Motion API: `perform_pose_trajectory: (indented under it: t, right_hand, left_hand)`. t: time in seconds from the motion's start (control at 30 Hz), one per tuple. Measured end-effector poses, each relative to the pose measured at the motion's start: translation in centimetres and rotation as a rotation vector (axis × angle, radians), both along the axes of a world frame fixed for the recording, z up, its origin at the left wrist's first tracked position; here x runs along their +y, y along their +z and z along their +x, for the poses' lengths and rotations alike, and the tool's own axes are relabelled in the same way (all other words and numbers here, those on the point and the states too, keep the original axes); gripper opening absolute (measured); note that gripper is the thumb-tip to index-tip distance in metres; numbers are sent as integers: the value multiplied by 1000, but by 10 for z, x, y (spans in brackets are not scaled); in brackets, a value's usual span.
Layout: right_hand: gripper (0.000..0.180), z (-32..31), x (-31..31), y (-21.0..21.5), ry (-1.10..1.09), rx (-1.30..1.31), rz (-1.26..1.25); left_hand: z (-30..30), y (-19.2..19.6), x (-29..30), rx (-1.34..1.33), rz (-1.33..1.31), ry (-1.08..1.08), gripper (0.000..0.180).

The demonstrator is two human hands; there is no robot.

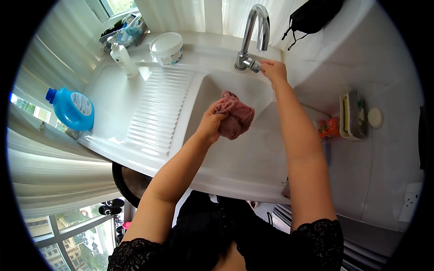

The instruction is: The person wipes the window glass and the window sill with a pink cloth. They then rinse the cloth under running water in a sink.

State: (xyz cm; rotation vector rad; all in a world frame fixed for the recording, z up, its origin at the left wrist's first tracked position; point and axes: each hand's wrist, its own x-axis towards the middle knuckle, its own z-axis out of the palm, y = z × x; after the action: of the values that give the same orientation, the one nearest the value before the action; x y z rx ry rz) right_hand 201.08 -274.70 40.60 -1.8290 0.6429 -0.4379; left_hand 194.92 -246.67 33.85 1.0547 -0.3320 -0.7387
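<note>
My left hand (211, 121) is closed around a bunched, dusky pink cloth (237, 118), held above the white sink basin (199, 106). Most of the cloth hangs out to the right of my fingers. Farther off, my right hand (274, 71) reaches to the chrome faucet (246, 45), its fingers pinched on the small handle (256, 67) at the right of the faucet's base. The spout curves over toward the basin, and I can make out no water stream from it.
A ribbed washboard (158, 108) slopes left of the basin. Along the left and back stand a blue detergent bottle (74, 108), a white pump bottle (124, 61) and a white tub (166, 49). A wall holder (354, 115) with a sponge is at right, beside an orange package (328, 128).
</note>
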Motion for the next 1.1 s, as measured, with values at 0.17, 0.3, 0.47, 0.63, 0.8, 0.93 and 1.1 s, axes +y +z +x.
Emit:
perform_pose_trajectory:
  t: [0.17,0.3,0.47,0.63,0.8,0.93,1.1]
  right_hand:
    - [46,-29,43,-10,-215,-47,-90]
    - [65,-83,82,-56,137,132,223]
    - [76,-136,144,14,189,303,562]
    - [62,-137,144,-14,73,98,596]
    - [38,-129,153,6,-309,-14,629]
    - [34,-130,150,-18,-272,-156,695]
    - [35,-133,173,-8,-2,-112,822]
  left_hand:
    - [8,-39,-21,-31,14,-70,47]
    - [16,-77,-37,-128,21,-107,48]
    - [-9,-7,-16,-91,220,-76,47]
    - [-11,-7,-9,-18,189,220,59]
    - [-4,-13,2,396,325,267,61]
    - [-8,-23,-16,717,179,12,49]
    - [27,-130,-44,472,-320,-344,41]
